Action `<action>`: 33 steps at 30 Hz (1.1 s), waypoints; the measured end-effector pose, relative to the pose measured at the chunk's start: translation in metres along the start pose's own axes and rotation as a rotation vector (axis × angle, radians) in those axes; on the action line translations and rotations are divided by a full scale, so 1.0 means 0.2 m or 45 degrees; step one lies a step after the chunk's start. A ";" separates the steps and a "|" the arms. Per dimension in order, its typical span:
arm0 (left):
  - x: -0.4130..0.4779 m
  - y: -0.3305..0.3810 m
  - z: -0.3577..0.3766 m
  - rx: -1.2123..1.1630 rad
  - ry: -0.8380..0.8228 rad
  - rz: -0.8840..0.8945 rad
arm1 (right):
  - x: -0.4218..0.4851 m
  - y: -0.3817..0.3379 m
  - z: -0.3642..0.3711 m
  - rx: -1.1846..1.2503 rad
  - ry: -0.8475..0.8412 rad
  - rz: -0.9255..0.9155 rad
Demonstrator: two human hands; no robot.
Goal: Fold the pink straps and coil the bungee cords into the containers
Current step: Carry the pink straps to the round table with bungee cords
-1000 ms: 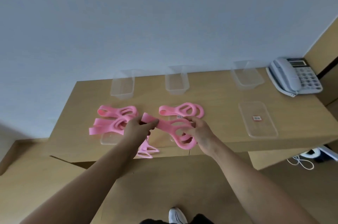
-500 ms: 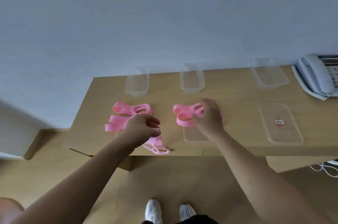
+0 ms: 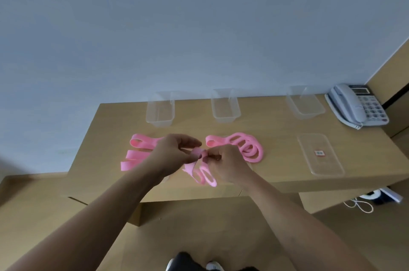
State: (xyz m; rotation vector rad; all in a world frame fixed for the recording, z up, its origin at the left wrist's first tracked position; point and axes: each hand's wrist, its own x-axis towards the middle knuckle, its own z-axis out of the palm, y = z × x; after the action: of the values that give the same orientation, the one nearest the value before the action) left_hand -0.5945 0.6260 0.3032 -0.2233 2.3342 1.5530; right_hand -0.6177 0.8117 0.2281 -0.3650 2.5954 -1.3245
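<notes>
i see left hand (image 3: 174,153) and right hand (image 3: 223,164) both pinching one pink strap (image 3: 202,174) near desk (image 3: 278,135) front edge; springy loops may unfold, slip floorward.

Head-worn wide camera looks down onto the desk (image 3: 276,129).

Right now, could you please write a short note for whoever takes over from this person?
Left hand and right hand both pinch one pink strap, mid-fold above the table's front edge.
More straps lie in a left pile and a right pile.
Three containers at the back look empty; nothing packed yet.
Left: fold and pack every strap. No bungee cords in view.
</notes>
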 end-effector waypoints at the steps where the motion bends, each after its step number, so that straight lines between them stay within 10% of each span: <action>1: 0.01 0.00 0.00 0.002 -0.002 0.030 | 0.00 -0.01 -0.02 -0.009 0.021 0.020; 23: 0.17 0.07 -0.03 -0.141 -0.109 0.396 | -0.14 -0.05 0.11 0.307 0.117 0.364; 33: 0.38 -0.26 -0.02 -0.241 0.015 0.006 | -0.21 0.20 -0.06 0.931 0.335 0.743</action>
State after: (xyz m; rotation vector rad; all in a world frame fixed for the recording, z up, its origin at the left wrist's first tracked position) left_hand -0.6504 0.6060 0.2334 -0.2725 2.1974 1.7807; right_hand -0.5865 0.8569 0.2058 0.6616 1.9187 -1.9917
